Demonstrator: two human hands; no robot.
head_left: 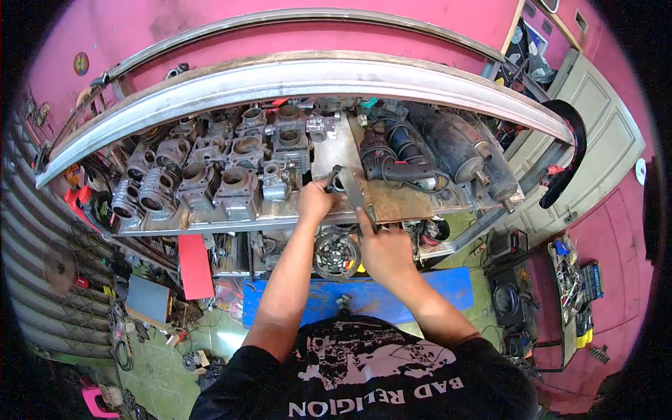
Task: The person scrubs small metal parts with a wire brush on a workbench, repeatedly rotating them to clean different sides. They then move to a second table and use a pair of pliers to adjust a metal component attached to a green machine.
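Both my hands are at the front edge of the workbench (280, 222). My right hand (385, 253) is closed round the handle of a long, flat, grey metal tool that looks like a file (353, 192). Its blade slants away from me and up to the left. My left hand (315, 201) pinches a small dark metal part (334, 170) with a round opening, close against the blade. Fingers and blade hide much of that part, so its kind is unclear. Behind them lies a pale flat sheet (334, 150).
Several engine cylinders (236, 183) crowd the bench at left. A power drill (392, 170) and dark exhaust mufflers (455, 150) lie at right, beside a wooden board (402, 201). A metal beam (315, 75) spans above. Below are a round wheel-like part (337, 255) and a blue bench (448, 290).
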